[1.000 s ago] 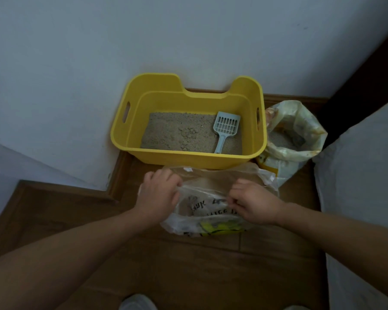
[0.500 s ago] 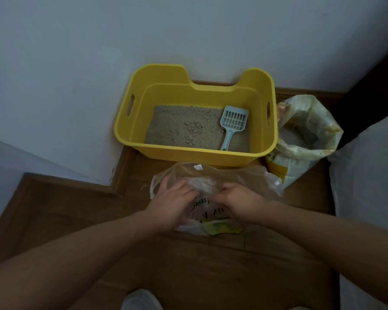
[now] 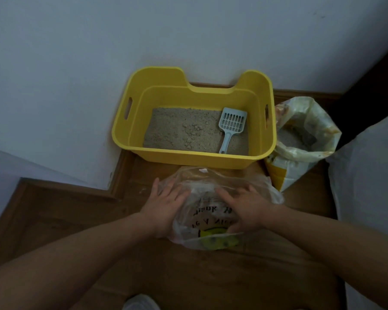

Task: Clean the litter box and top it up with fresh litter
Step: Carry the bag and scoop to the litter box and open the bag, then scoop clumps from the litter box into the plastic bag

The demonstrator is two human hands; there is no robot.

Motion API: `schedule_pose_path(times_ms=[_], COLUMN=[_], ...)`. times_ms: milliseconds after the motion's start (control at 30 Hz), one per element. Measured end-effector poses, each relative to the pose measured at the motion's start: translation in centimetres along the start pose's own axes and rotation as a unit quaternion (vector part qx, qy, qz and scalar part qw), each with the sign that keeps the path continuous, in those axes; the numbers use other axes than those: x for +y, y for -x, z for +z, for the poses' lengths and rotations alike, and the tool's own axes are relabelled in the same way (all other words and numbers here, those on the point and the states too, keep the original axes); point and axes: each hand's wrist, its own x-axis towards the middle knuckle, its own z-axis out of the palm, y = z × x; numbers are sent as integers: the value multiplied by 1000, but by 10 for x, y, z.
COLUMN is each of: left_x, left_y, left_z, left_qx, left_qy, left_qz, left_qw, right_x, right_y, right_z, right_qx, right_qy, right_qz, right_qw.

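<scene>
Left hand (image 3: pixel 166 206), right hand (image 3: pixel 244 210), fingers straight, flat on plastic bag (image 3: pixel 211 218), litter box (image 3: pixel 188 159) beyond

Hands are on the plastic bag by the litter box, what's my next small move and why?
Probably open the mouth of the plastic bag: left hand and right hand rest flat on it, while the scoop lies untouched in the clumped litter.

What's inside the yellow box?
Grey litter with a few clumps, and a pale blue scoop lying on it at the right. Anything buried under the litter is hidden.
</scene>
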Motion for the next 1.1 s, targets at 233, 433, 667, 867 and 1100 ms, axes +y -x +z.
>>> schedule_pose_path(times_ms=[233, 433, 667, 867, 1100], left_x=[7, -10, -18, -21, -26], left_y=[-11, -31, -29, -20, 9], left_z=[-32, -43, -42, -53, -84], left_qx=[134, 141, 86, 126, 187], left_qy=[60, 138, 225, 222, 241], left_qz=[57, -84, -110, -80, -20], left_qw=[988, 977, 964, 963, 952], right_x=[0, 6, 12, 6, 9], right_y=[17, 36, 46, 49, 43], right_z=[-7, -22, -25, -48, -99], right_qx=[33, 102, 135, 170, 253], right_qy=[15, -22, -69, -108, -126], right_qz=[-14, -12, -18, -48, -52], right_qw=[999, 994, 988, 978, 958])
